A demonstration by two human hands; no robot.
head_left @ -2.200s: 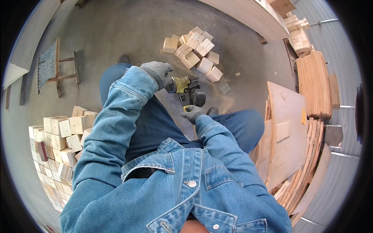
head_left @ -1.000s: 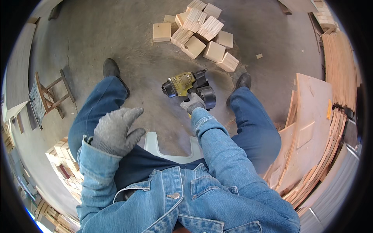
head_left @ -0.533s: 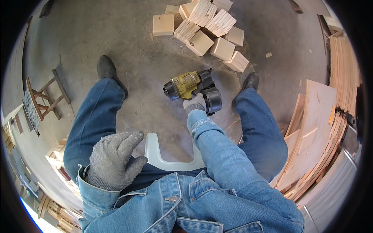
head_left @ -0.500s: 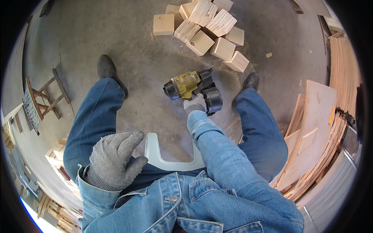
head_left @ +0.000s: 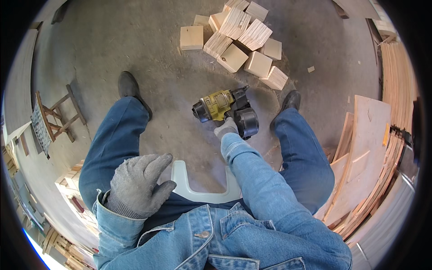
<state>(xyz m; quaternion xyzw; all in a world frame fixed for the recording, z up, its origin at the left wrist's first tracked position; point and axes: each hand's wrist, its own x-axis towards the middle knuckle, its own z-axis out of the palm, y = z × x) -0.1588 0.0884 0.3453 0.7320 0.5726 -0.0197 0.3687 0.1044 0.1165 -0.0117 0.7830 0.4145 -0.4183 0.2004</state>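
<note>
My right hand (head_left: 226,128), in a grey glove, is wrapped round the handle of a yellow and black coil nail gun (head_left: 219,106). The tool is held low between my feet, its black round magazine (head_left: 247,122) to the right of my fingers. My left hand (head_left: 141,182), gloved as well, hovers by my left thigh with nothing in it. Its fingers are stretched out and the thumb stands apart. Between my legs is the pale U-cut edge of a plastic stool (head_left: 204,196); my body hides the rest of it.
Ahead on the concrete floor lies a heap of plywood blocks (head_left: 235,55). A small wooden frame stand (head_left: 55,116) is at left. Plywood sheets (head_left: 366,135) lean on the right, with a tall stack of boards (head_left: 398,85) behind. A small wood scrap (head_left: 311,69) lies right of the heap.
The whole view has shifted slightly, so the floor and blocks sit a little lower in it. My right hand keeps its hold on the nail gun; the left remains by the thigh.
</note>
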